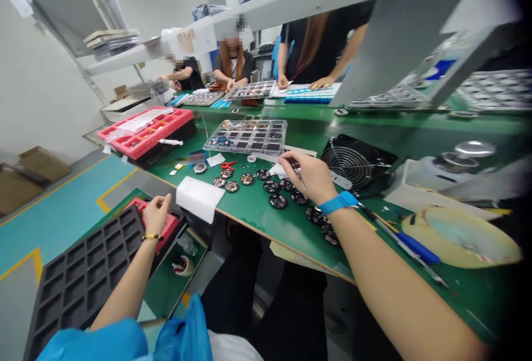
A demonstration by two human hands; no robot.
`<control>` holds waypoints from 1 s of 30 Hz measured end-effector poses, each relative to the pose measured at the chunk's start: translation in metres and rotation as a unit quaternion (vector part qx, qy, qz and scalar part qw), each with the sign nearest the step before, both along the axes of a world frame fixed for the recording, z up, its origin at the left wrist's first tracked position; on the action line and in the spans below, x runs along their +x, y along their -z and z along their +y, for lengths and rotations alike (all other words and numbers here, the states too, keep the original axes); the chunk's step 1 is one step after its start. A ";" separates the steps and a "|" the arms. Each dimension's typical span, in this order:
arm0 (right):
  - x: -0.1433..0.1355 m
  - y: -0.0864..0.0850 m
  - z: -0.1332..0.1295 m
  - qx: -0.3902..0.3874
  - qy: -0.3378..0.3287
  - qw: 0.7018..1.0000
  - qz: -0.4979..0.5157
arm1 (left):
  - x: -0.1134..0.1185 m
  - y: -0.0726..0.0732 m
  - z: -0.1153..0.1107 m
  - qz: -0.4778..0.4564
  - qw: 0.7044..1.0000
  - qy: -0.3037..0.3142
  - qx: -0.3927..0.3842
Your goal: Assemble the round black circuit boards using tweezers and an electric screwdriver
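My right hand (306,173), with a blue band at the wrist, is closed on thin metal tweezers (300,177) above the green bench. Beneath and beside it lie several round black parts (277,200). More small round circuit boards (231,186) are to the left, near red-handled pliers (228,165). My left hand (157,214) is over a red tray (166,227) at the edge of the black compartment tray (97,261). Its fingers are bent together, and whatever they may hold is too small to make out.
A clear compartment box (247,137) stands behind the parts, a black fan (353,161) to the right. Pens (418,246) and a yellowish dish (461,237) lie front right. A red box (145,128) sits back left. A shelf beam crosses above; people work beyond.
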State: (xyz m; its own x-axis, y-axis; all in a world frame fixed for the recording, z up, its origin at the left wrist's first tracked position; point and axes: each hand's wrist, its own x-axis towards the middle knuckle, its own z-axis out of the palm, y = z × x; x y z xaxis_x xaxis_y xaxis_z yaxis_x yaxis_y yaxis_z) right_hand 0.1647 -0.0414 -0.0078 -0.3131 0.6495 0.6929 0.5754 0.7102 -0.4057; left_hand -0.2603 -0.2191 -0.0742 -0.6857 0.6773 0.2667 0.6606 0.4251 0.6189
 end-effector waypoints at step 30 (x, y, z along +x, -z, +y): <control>0.006 -0.003 0.001 0.020 0.001 0.995 -0.094 | 0.217 -0.143 0.448 0.258 0.803 0.444 -0.303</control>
